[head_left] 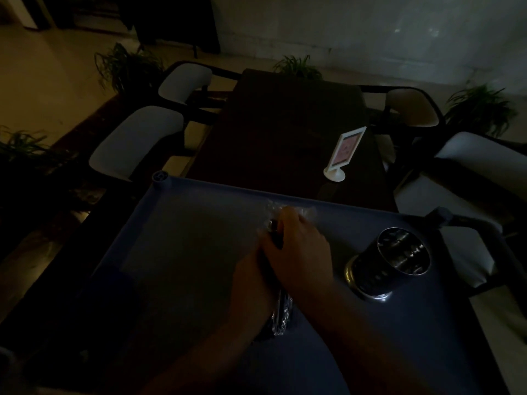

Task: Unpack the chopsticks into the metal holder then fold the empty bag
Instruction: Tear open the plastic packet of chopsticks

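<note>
**DIM-LIT CHECK: CHOPSTICKS IN THE BAG, BOTH GRIPS ON IT**

Found a blue bench [185, 252] with a raised rim filling the lower part of the view, poorly lit throughout. Noted beyond its far edge a dark bench [285, 132], long and running away from the camera. Counted pale-cushioned chairs [137, 141] with dark frames on both sides of that dark bench. Logged leafy plants [128, 64] at left, at right and behind the far end.

Traced two bare forearms [356, 323] in from the lower edge, meeting near the centre of the blue bench. Located the metal holder [390, 263] upright on the right part of the blue bench: shiny, cylindrical, mouth upward, well apart from the bag and touched by neither grip. Unable to judge its contents.

Recorded the right grip [299, 249] clenched over the far end of the bag, fingers curled down round it. Recorded the left grip [251, 277] just beside and partly beneath the right, grasping the bag about mid-length; finger detail lost in the gloom.

Found the bag [282, 315], clear crinkled plastic, lying lengthwise at the centre of the blue bench, near end jutting toward the camera beside the left wrist. Saw a white sign stand [346, 149] on a round foot on the right side of the dark bench. Made out the chopsticks [275, 235] only as dark sticks inside the bag, at the fingers of the right grip.
</note>
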Available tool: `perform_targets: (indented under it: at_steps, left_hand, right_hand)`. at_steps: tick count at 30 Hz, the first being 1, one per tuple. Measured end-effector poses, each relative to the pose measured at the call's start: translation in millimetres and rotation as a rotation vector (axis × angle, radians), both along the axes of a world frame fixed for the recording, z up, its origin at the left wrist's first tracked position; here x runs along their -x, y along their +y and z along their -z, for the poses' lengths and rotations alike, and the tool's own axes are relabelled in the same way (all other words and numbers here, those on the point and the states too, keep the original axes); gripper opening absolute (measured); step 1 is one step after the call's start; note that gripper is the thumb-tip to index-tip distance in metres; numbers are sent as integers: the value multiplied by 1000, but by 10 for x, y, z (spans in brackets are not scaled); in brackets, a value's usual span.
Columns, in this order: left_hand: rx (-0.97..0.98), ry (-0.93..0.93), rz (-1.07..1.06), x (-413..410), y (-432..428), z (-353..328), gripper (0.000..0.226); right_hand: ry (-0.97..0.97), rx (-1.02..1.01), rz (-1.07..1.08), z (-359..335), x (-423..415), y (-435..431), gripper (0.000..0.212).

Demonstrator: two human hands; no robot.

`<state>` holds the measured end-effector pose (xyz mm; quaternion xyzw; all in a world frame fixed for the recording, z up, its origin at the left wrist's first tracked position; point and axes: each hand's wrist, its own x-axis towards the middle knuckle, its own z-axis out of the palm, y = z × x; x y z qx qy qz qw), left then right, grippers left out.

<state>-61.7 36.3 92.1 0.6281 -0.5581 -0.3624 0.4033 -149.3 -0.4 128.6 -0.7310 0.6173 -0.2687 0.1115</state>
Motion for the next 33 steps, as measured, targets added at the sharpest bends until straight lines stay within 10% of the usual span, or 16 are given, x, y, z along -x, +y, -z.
perform_targets:
  at_steps: [16, 33]
  left_hand:
    - [-114, 174, -34, -35, -74, 45, 28]
    - [-145, 137, 1, -50, 30, 135, 28]
  right_hand:
    - [-439, -32, 13, -58, 121, 21, 34]
    - [-399, -212, -33, 33, 368, -91, 35]
